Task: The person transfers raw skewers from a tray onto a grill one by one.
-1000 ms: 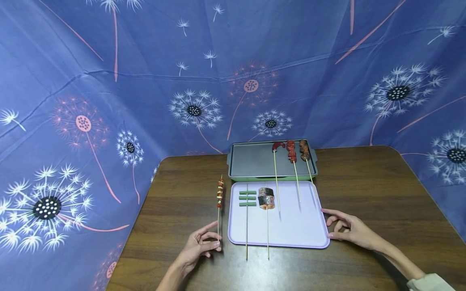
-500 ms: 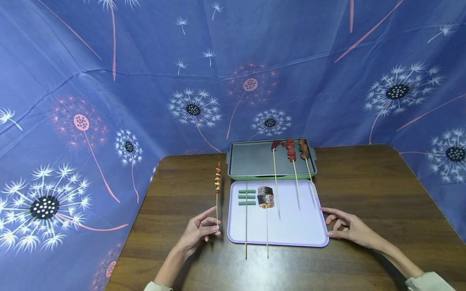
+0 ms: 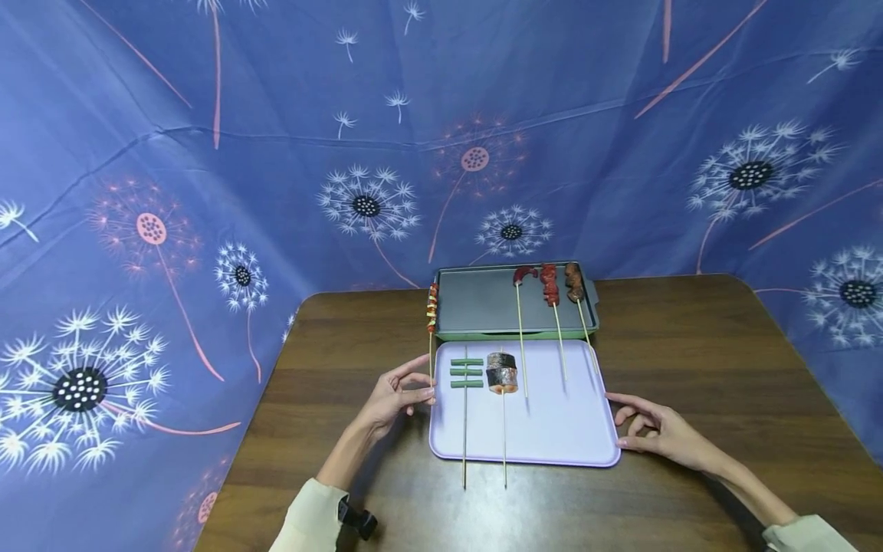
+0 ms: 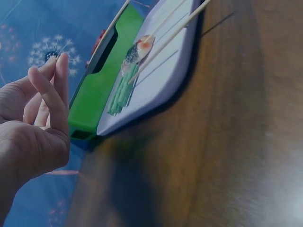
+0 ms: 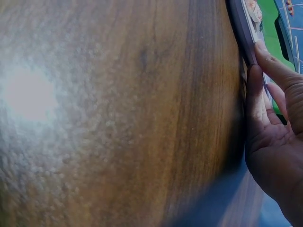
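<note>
My left hand point(image 3: 398, 395) pinches the bare lower stick of a thin skewer point(image 3: 431, 310) threaded with small red and pale pieces. Its food end overlaps the left edge of a grey-topped green griddle point(image 3: 476, 303) in the head view. The left wrist view shows the left fingertips together, the skewer hardly visible there. At the right edge of a pale purple tray point(image 3: 552, 437), my right hand point(image 3: 658, 433) holds the rim with thumb and index finger, the other fingers bent. On the tray lie a green-stick skewer point(image 3: 466, 372) and a fish-chunk skewer point(image 3: 502, 373).
On the griddle's right part rest a dark red curled skewer point(image 3: 524, 274), a red meat skewer point(image 3: 549, 284) and a brown meat skewer point(image 3: 574, 282); their sticks reach over the tray. A brown wooden table point(image 3: 704, 345) carries everything, with a blue dandelion cloth point(image 3: 600, 153) behind.
My left hand has carried its skewer forward, then right, from beside the tray to the griddle's left edge. The right hand keeps its place at the tray's rim.
</note>
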